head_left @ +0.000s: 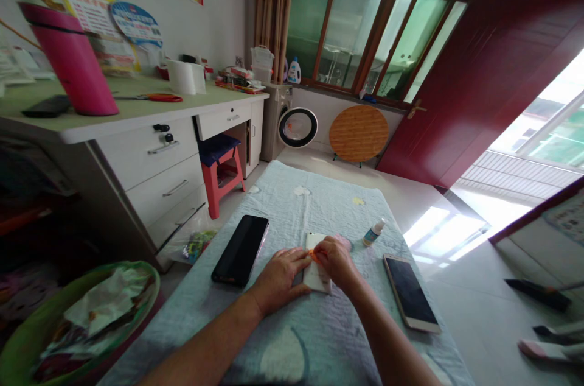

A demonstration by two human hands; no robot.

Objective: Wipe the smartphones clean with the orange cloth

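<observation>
A white smartphone (322,282) lies back up on the light blue cloth (292,203) that covers the table in front of me. My left hand (283,279) steadies its left side, fingertips on the upper part and thumb near the lower edge. Pinched in my right hand (336,257) is a small orange cloth (313,255), pressed against the phone's back; the fingers hide part of it. To the left rests a black smartphone (241,249), screen up. On the right lie a gold-framed smartphone (410,293) and, standing farther back, a small spray bottle (374,232).
A white desk (168,154) along the left wall bears a pink thermos (75,63), scissors (159,97) and a paper roll (185,77). A green trash bin (152,288) stands low at left, near a red stool (223,176). A washing machine (274,112) has its door ajar.
</observation>
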